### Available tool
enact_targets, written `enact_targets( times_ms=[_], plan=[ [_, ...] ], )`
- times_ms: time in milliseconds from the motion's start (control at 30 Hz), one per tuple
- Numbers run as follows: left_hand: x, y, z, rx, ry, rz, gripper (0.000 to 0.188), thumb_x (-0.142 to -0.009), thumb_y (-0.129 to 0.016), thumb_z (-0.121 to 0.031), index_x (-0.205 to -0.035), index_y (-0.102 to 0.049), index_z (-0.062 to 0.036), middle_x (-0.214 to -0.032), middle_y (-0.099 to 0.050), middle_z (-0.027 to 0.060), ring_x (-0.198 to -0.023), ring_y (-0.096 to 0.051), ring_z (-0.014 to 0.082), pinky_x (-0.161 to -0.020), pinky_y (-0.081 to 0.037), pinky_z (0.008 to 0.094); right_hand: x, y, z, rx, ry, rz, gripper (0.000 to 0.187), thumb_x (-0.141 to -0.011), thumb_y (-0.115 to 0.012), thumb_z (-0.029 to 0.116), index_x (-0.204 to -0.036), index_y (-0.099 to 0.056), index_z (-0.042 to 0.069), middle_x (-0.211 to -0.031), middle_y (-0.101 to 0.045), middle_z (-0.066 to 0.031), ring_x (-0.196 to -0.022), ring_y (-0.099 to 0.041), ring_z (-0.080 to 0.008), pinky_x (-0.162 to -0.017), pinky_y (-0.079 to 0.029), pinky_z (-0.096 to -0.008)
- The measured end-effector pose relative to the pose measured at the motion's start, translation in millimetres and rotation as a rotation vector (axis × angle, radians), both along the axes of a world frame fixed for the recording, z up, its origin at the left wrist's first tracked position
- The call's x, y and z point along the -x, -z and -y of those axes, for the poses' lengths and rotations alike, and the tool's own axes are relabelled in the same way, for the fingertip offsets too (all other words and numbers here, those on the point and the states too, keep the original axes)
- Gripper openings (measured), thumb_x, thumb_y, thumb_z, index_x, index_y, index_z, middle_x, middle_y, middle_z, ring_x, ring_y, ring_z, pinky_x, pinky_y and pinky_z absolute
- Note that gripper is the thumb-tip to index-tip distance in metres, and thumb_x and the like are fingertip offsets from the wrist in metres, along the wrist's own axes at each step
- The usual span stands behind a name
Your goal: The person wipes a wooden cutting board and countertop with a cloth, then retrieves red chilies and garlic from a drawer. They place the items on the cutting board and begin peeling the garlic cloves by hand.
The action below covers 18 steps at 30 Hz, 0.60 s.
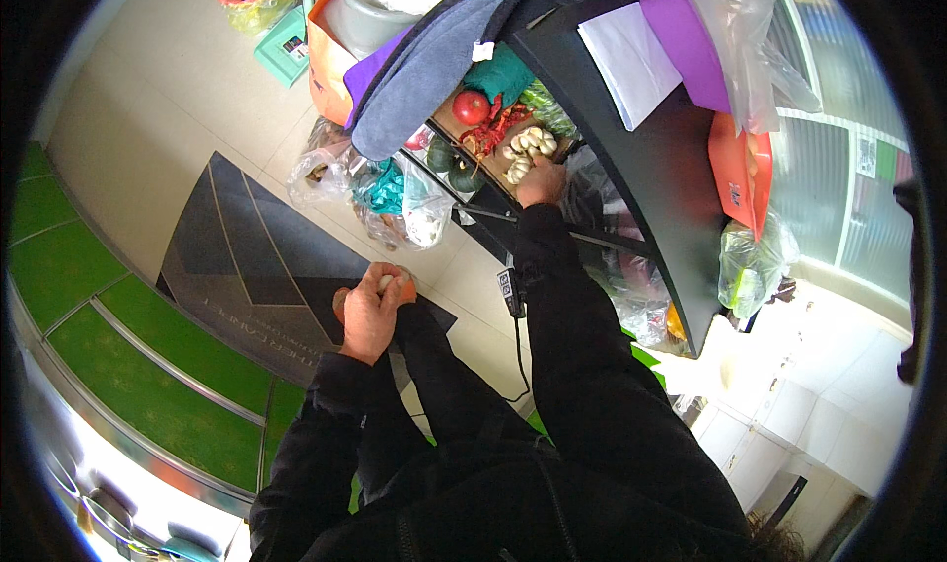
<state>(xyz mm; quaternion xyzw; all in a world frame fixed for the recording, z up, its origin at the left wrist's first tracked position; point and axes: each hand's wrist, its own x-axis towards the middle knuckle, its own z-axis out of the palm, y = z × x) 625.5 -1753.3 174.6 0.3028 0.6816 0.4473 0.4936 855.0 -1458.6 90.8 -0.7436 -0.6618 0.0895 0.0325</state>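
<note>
My left hand (369, 323) is closed in front of my knees, with a small whitish thing (386, 284) between thumb and fingers; it may be a garlic bulb. My right hand (542, 184) reaches into an open compartment under a black top. It touches or nearly touches a pile of garlic bulbs (534, 142), and its fingertips are hidden. Beside the garlic lie dried red chillies (490, 133), a red round fruit or vegetable (471, 107), a teal bag (501, 75) and leafy greens (548, 108). Dark green squashes (456, 166) sit at the compartment's near left.
A grey padded cover (424, 64) hangs by the compartment. Plastic bags (395, 197) lie on the floor left of it, near a dark mat (256, 256). A power strip (510, 291) with a cord hangs close to my right arm. Paper (628, 64) and a purple box (684, 39) rest on the black top.
</note>
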Motion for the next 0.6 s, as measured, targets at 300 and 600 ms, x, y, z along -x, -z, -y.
enact_targets(
  times_ms=[300,600],
  plan=[
    [3,4,8,0.035,-0.004,-0.018,0.013,-0.099,-0.061,-0.014,-0.103,-0.061,-0.0021,-0.078,-0.059,0.0052,-0.072,-0.051,0.0094,-0.065,-0.047,0.0269,2,-4,6,-0.200,0.098,-0.523,0.023,-0.093,-0.055,0.006,-0.108,-0.071,0.001,-0.110,-0.068,-0.0230,-0.103,-0.066,-0.0359,-0.089,-0.052,-0.0393],
    [4,6,3,0.015,-0.007,-0.003,0.013,-0.099,-0.060,-0.015,-0.103,-0.061,-0.0028,-0.076,-0.056,0.0018,-0.069,-0.050,0.0081,-0.063,-0.045,0.0264,19,-39,42,-0.149,-0.215,-0.024,0.018,-0.091,-0.055,0.006,-0.096,-0.072,0.001,-0.092,-0.071,-0.0212,-0.095,-0.070,-0.0375,-0.082,-0.056,-0.0421]
  ],
)
